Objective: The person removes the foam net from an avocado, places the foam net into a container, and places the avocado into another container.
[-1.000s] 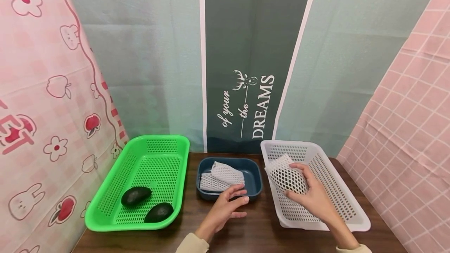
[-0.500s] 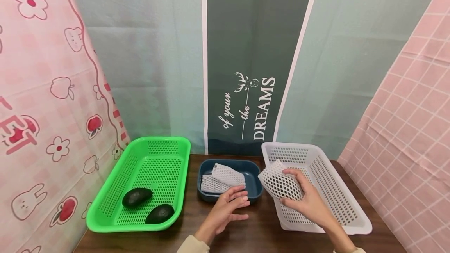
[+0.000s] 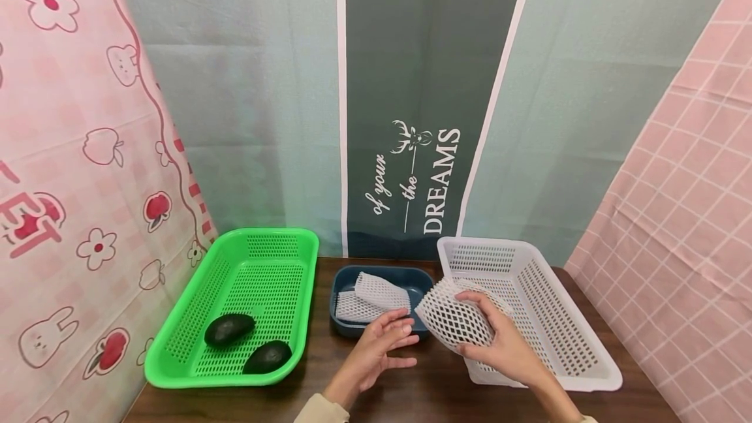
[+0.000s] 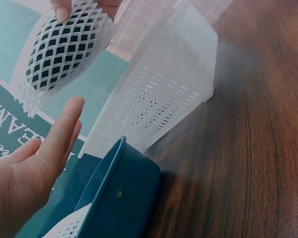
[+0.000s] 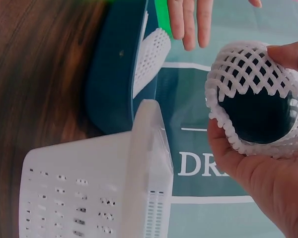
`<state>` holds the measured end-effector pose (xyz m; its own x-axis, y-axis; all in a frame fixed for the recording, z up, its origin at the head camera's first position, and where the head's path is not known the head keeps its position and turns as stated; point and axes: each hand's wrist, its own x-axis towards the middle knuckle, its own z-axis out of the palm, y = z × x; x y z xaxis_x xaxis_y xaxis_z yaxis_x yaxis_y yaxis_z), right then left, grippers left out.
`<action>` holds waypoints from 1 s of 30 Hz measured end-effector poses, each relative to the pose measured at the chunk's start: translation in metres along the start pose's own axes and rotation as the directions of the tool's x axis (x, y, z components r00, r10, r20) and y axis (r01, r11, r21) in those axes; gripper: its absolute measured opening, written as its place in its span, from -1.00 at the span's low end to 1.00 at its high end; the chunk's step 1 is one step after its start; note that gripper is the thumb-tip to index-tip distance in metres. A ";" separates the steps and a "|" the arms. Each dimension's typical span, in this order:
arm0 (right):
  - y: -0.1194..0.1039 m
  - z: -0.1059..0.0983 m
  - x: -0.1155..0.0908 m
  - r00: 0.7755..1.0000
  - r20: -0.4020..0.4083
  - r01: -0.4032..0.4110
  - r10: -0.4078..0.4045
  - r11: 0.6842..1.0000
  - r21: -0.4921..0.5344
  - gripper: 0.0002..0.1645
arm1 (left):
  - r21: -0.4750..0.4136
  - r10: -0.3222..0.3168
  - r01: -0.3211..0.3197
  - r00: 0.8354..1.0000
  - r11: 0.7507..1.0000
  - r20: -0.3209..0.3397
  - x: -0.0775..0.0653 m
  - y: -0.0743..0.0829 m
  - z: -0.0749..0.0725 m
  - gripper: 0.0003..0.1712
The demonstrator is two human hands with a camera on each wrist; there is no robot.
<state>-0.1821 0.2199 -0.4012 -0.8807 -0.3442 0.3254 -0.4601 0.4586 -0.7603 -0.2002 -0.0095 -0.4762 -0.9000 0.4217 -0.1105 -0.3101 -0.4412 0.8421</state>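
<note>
My right hand [image 3: 499,338] grips an avocado [image 5: 256,114] in a white foam net sleeve [image 3: 455,318], between thumb and fingers, over the left edge of the white basket [image 3: 587,318]. Dark skin shows through the mesh, and in the right wrist view one sleeve end gapes around the fruit. The left hand [image 3: 376,351], fingers loosely spread and holding nothing, hovers at the front of a dark blue bin [image 3: 416,277]. Inside that bin lie flat foam net sleeves [image 3: 382,292], one overlapping another. From the left wrist, the netted avocado appears beyond the left fingertips [image 4: 75,105].
A green perforated basket [image 3: 302,292] stands at the left with two bare avocados [image 3: 229,330] near its front. The baskets and bin sit on a dark wooden table [image 3: 423,390]. Printed cloths [image 3: 276,116] hang behind and at both sides.
My right hand has carried the netted avocado left and toward me, from over the white basket to its left edge near the blue bin. The left hand has stayed almost in place.
</note>
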 end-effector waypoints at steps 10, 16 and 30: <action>0.031 0.016 0.001 0.997 0.073 0.033 -0.035 0.999 0.025 -0.14 | -0.042 0.038 -0.037 0.999 0.998 0.035 -0.002 -0.001 0.001 -0.34; 0.031 0.022 0.001 0.992 0.118 0.043 -0.053 0.996 0.082 -0.12 | -0.041 0.055 -0.052 0.996 0.998 0.064 -0.003 -0.001 0.000 -0.34; 0.004 0.029 0.001 0.978 0.174 0.079 -0.113 0.978 0.193 -0.12 | -0.031 0.072 -0.070 0.995 0.997 0.062 -0.003 -0.002 0.002 -0.48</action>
<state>-0.1811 0.1978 -0.4199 -0.7899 -0.5314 0.3060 -0.4975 0.2635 -0.8265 -0.1961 -0.0086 -0.4763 -0.8992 0.4373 -0.0168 -0.2559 -0.4941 0.8309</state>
